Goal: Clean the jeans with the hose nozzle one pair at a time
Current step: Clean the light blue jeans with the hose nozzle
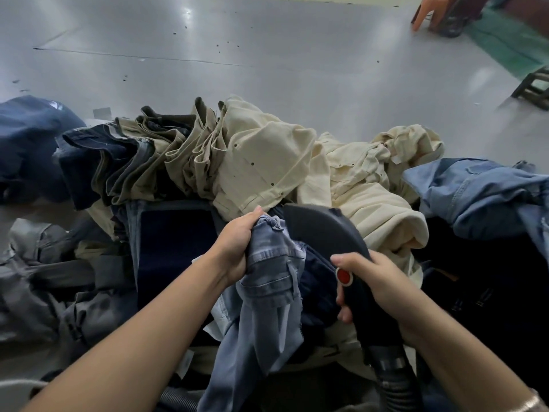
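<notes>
- Grey counter (267,55): broad, glossy surface with small dark specks, stretching away beyond both hands.
- Left hand (237,245): fingers curled tight around a bunched fold of the light blue jeans (267,292), gripping them near what looks like the waistband; the blur makes that part uncertain.
- Light blue jeans: hanging down from the left hand's grip, between the two forearms, touching the nozzle on their right side.
- Right hand (377,281): wrapped around the handle of the hose nozzle (323,227), thumb lying just beside a round red button (344,276).
- Hose nozzle: dark, curved head arching forward from the right hand toward the left hand's knuckles; its tip meets the held denim.
- Ribbed hose (392,379): dark, running down from below the right wrist.
- Cream trousers (267,162): heaped just beyond both hands, some folded in a row, others crumpled further to the right.
- Dark navy jeans (98,162): stacked beyond and to the left of the left hand.
- Grey garments (44,278): piled well to the left of the left forearm.
- Mid-blue denim (481,191): lying to the right of the right hand.
</notes>
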A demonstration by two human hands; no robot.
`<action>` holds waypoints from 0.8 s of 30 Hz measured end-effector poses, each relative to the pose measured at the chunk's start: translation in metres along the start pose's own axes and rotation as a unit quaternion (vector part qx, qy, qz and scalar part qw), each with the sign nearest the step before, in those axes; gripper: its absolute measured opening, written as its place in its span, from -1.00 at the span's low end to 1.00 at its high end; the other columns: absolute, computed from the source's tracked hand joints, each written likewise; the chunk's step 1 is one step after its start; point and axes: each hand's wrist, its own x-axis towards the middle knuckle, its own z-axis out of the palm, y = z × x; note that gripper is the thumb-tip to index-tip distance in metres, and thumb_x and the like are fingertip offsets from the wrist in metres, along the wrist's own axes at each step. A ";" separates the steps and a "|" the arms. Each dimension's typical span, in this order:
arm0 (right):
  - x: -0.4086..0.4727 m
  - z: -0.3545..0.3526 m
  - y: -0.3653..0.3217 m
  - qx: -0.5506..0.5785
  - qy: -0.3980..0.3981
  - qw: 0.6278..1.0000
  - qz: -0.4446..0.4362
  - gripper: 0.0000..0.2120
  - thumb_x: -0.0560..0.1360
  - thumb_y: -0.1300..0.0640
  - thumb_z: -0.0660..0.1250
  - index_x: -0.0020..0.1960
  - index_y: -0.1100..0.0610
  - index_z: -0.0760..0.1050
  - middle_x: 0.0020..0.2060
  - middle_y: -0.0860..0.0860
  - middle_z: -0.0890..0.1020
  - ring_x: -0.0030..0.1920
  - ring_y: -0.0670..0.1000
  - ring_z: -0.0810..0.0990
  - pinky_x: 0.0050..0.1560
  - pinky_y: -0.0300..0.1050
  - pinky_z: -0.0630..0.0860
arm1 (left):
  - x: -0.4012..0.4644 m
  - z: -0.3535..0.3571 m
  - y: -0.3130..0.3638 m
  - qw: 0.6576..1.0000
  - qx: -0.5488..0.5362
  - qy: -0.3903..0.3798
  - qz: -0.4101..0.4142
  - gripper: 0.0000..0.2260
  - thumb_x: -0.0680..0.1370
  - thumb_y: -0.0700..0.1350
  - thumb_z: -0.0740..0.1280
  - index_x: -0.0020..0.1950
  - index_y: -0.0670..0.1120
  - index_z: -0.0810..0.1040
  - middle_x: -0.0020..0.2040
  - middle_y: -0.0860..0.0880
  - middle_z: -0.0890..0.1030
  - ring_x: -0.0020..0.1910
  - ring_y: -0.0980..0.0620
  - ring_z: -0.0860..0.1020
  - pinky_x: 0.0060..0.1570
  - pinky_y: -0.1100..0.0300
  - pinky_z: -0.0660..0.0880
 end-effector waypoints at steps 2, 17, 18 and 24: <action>-0.003 0.009 0.003 -0.015 -0.014 1.000 0.011 -0.71 0.37 -0.01 0.40 -0.24 0.20 0.41 -0.48 0.19 0.55 -0.55 0.16 0.54 -0.52 -0.13 0.47 | 0.000 0.003 -0.002 1.000 -0.008 0.010 -0.004 -0.60 0.64 0.02 0.17 -0.18 -0.15 0.69 -0.10 -0.20 0.67 -0.15 -0.09 0.66 -0.11 0.07 0.61; -0.004 0.008 -0.004 0.010 0.040 0.999 0.011 -0.76 0.51 0.10 0.32 -0.25 0.22 0.40 -0.48 0.18 0.53 -0.56 0.14 0.51 -0.50 -0.12 0.48 | -0.002 0.010 -0.007 0.999 -0.030 0.001 -0.019 -0.53 0.65 0.00 0.13 -0.30 -0.14 0.68 -0.15 -0.19 0.66 -0.21 -0.09 0.65 -0.17 0.09 0.63; -0.005 0.007 -0.003 0.010 0.035 0.999 0.012 -0.76 0.50 0.09 0.32 -0.25 0.21 0.40 -0.48 0.18 0.54 -0.56 0.14 0.52 -0.50 -0.13 0.48 | -0.002 0.010 -0.007 0.999 -0.032 0.001 -0.020 -0.52 0.65 0.00 0.13 -0.30 -0.14 0.68 -0.15 -0.19 0.66 -0.20 -0.09 0.66 -0.18 0.09 0.62; -0.004 0.016 -0.003 0.008 0.033 0.999 0.013 -0.77 0.50 0.09 0.33 -0.23 0.21 0.41 -0.48 0.18 0.54 -0.56 0.14 0.51 -0.52 -0.14 0.47 | -0.001 0.010 -0.008 1.000 -0.012 -0.013 -0.024 -0.56 0.66 0.00 0.11 -0.18 -0.15 0.69 -0.12 -0.18 0.68 -0.16 -0.08 0.66 -0.09 0.09 0.61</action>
